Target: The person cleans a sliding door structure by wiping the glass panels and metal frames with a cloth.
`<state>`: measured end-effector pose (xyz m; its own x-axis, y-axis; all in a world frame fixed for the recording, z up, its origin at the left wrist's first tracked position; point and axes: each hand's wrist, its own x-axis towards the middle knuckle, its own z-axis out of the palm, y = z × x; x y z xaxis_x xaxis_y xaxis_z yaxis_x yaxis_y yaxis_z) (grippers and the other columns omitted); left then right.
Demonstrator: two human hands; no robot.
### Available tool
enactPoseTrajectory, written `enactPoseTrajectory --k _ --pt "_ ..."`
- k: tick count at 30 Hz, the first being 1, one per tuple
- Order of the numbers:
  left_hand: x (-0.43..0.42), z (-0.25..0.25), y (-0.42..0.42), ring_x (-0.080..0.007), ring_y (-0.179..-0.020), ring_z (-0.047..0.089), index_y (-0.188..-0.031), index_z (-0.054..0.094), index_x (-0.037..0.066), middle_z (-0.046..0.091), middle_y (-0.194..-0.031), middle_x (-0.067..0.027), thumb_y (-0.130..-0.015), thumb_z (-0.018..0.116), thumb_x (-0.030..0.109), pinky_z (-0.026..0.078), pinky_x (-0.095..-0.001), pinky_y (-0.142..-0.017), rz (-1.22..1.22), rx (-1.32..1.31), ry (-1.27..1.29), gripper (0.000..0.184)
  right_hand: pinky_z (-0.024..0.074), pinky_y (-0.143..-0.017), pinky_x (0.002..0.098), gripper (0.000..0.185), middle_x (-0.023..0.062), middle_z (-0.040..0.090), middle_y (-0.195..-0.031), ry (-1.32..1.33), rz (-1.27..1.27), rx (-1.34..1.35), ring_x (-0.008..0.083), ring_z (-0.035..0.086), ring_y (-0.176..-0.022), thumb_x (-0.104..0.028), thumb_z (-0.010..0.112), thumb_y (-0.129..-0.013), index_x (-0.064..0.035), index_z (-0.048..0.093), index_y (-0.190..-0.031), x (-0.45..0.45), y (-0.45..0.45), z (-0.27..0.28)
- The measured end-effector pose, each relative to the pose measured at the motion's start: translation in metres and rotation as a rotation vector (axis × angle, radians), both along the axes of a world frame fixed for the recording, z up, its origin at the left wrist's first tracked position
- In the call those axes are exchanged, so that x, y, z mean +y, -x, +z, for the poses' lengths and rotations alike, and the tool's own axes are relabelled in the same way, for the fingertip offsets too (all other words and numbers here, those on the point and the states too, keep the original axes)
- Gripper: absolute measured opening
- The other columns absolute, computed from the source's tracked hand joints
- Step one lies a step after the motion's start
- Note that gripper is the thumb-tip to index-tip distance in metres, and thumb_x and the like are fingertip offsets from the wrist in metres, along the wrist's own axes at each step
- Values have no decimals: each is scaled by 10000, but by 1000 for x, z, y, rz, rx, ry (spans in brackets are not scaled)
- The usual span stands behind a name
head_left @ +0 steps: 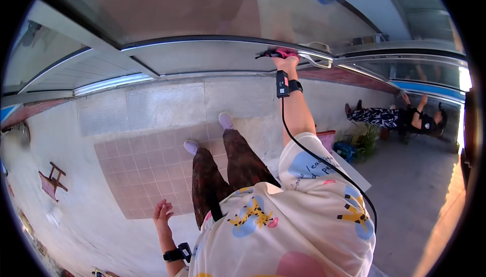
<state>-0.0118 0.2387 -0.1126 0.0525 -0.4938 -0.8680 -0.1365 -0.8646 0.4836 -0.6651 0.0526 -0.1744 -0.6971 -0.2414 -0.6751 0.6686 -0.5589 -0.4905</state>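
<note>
Head view, pink and black bundle (280, 53), probably cloth, crumpled

Your bunched cloth (286, 53) is pink and black; your loose cream fabric shirt (298, 221) carries yellow giraffes (257, 215) and blue patches (299, 164).

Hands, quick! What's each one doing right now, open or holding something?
Left hand: open, fingers loosely bent, nothing seen in it.
Right hand: on a pink-and-black cloth at the door; fingers hidden, grip can't be told.
</note>
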Motion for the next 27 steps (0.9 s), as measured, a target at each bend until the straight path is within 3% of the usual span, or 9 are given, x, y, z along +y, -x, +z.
enactPoseTrajectory --k 1,3,6,10,15,20,21,24,27 --pt "-3 -4 14 -118 -921 620 -1157 635 88 671 -981 -26 -935 573 199 484 -253 -740 -10 -7 -1 256 388 -1013 493 344 69 577 -1185 -34 15 32 252 531 -1097 -308 308 -966 -144 566 -1125 4 4 -6" --pt "-13 -6 42 -120 -923 616 -1160 635 88 670 -981 -27 -938 573 210 478 -260 -748 -67 3 1 261 438 -942 382 330 28 584 -1149 -8 -125 85 181 552 -1022 -348 326 -976 -166 551 -1132 -6 13 -83" --pt "-35 -1 94 -124 -923 623 -1168 634 77 668 -988 -35 -952 545 202 492 -265 -747 -260 59 29 265 405 -979 514 322 21 571 -1168 102 89 -130 201 533 -1030 -394 362 -972 -172 546 -1116 -29 -44 -69" --pt "-50 14 130 -123 -931 613 -1163 633 67 667 -988 -37 -952 561 225 472 -266 -756 -356 60 65 274 402 -949 555 239 48 615 -1032 100 1 -204 240 545 -1005 -322 451 -950 -142 594 -1015 -11 -4 -77" --pt "-42 14 135 -128 -922 619 -1160 634 61 670 -986 -41 -946 561 216 475 -268 -751 -349 -16 44 274 389 -1005 551 335 80 578 -1163 -100 35 52 279 530 -1084 -373 423 -956 -113 558 -1120 55 95 -88" --pt "-36 16 153 -133 -923 624 -1163 633 58 672 -985 -45 -939 558 205 476 -269 -747 -332 -41 -6 278 372 -1026 564 396 103 526 -1249 108 79 202 303 484 -1188 -389 353 -982 -113 508 -1221 99 153 -137" --pt "-35 17 156 -135 -923 624 -1163 633 56 672 -985 -45 -939 560 205 476 -271 -748 -341 -32 -7 279 373 -1026 550 401 88 528 -1268 48 76 231 293 493 -1184 -393 327 -995 -128 508 -1236 98 149 -148" --pt "-42 13 165 -129 -925 621 -1165 632 67 669 -992 -40 -941 558 209 478 -265 -746 -381 -3 -7 276 435 -905 490 281 58 602 -1091 -124 -87 92 249 557 -994 -334 440 -969 -129 562 -1117 58 94 -124" --pt "-50 15 170 -121 -925 619 -1164 633 78 666 -997 -36 -942 552 205 480 -260 -743 -409 16 1 268 455 -845 469 293 40 601 -1106 32 61 -49 221 561 -977 -371 463 -968 -153 552 -1141 49 64 -106"
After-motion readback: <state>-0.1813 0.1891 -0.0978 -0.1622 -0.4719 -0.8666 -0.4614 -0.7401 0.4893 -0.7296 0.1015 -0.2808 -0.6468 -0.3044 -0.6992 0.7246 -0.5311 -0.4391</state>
